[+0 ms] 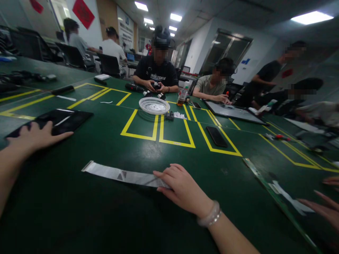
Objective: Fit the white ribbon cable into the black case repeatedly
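At the left, my left hand (34,137) is spread with its fingers apart, at the near edge of a flat black panel (76,121) that has a pale strip across it. It seems to rest on the panel or the table beside it. Nearer the middle, a flat white ribbon cable (108,172) stretches across the green table, its connector end pointing left. Thumb and fingers of my right hand (178,188) close around the cable's right end, which the hand covers. There is a bracelet on my right wrist.
Yellow tape outlines mark the table (106,218). A white round grille (154,106), a bottle (182,96) and a dark phone (216,136) lie beyond my hands. To the right are a long green circuit board (275,197) and another person's hand (321,208). Several people sit around.
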The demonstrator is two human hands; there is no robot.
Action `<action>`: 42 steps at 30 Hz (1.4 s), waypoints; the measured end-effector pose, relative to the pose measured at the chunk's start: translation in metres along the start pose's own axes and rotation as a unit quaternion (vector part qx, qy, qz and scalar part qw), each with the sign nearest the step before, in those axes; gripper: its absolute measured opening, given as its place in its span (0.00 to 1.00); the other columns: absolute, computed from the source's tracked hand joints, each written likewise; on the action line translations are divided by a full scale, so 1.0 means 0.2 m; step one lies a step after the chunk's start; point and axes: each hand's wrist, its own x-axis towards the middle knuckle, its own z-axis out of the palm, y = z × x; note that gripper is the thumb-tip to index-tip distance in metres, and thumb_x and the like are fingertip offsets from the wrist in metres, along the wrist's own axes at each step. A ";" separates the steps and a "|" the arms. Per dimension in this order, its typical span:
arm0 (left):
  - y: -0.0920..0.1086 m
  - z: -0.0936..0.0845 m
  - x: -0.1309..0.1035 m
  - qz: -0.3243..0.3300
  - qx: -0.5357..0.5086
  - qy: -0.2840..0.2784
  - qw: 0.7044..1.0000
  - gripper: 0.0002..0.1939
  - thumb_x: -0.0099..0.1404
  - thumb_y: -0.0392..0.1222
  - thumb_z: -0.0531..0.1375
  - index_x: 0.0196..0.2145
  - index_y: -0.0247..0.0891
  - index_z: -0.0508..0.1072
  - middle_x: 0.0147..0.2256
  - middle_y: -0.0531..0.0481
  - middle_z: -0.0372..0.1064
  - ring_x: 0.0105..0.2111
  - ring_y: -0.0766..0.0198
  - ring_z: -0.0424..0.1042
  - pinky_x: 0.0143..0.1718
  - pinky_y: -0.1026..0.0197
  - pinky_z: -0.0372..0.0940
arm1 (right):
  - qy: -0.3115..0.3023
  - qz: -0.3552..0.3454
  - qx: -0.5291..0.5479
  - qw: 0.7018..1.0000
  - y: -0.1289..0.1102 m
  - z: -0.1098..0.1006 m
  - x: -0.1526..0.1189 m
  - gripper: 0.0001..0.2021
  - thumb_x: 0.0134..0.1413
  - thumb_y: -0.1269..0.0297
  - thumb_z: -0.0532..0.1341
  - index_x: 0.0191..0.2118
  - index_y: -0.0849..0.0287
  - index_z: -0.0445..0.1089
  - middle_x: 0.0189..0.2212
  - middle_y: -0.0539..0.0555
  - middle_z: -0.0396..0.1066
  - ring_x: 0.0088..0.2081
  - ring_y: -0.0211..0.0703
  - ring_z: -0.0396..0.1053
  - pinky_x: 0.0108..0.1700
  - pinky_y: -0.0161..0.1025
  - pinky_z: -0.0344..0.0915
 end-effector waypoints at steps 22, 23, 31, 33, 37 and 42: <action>0.94 -0.02 -0.76 0.539 -0.060 -0.098 0.835 0.33 0.72 0.63 0.50 0.70 0.61 0.47 0.71 0.52 0.35 0.70 0.47 0.40 0.67 0.35 0.40 | 0.033 0.051 -0.027 0.998 0.05 -0.05 -0.01 0.14 0.59 0.67 0.63 0.51 0.54 0.70 0.45 0.53 0.72 0.47 0.45 0.69 0.58 0.51 0.60; 0.94 -0.01 -0.76 0.540 -0.062 -0.093 0.834 0.33 0.72 0.62 0.50 0.70 0.60 0.47 0.71 0.52 0.35 0.70 0.47 0.40 0.67 0.36 0.40 | 0.030 0.053 -0.032 0.998 0.05 -0.05 -0.01 0.12 0.60 0.67 0.62 0.50 0.54 0.71 0.45 0.53 0.72 0.47 0.45 0.70 0.60 0.52 0.59; 0.98 -0.01 -0.81 0.529 -0.054 -0.092 0.842 0.31 0.74 0.59 0.47 0.71 0.57 0.48 0.71 0.50 0.33 0.71 0.46 0.38 0.66 0.33 0.39 | 0.038 0.045 -0.076 0.995 0.06 -0.03 -0.02 0.11 0.65 0.67 0.59 0.49 0.50 0.74 0.47 0.54 0.72 0.51 0.46 0.68 0.63 0.57 0.55; 0.98 -0.01 -0.81 0.533 -0.055 -0.087 0.840 0.30 0.74 0.58 0.48 0.70 0.56 0.49 0.71 0.49 0.34 0.70 0.45 0.38 0.66 0.32 0.39 | 0.036 0.040 -0.077 0.996 0.06 -0.03 -0.02 0.11 0.65 0.66 0.59 0.49 0.51 0.74 0.47 0.54 0.72 0.50 0.46 0.68 0.63 0.57 0.55; 0.98 0.00 -0.81 0.542 -0.063 -0.069 0.835 0.30 0.74 0.55 0.49 0.70 0.54 0.50 0.71 0.48 0.35 0.70 0.45 0.39 0.66 0.33 0.38 | 0.025 0.046 -0.071 0.996 0.04 -0.03 -0.01 0.09 0.64 0.64 0.61 0.47 0.51 0.76 0.45 0.53 0.72 0.49 0.47 0.68 0.63 0.58 0.56; 0.98 0.00 -0.83 0.545 -0.059 -0.063 0.834 0.31 0.74 0.59 0.47 0.71 0.50 0.51 0.71 0.46 0.35 0.70 0.45 0.39 0.67 0.34 0.36 | 0.031 0.049 -0.075 0.995 0.02 -0.03 -0.01 0.09 0.63 0.65 0.61 0.47 0.50 0.76 0.44 0.52 0.72 0.49 0.46 0.68 0.63 0.57 0.55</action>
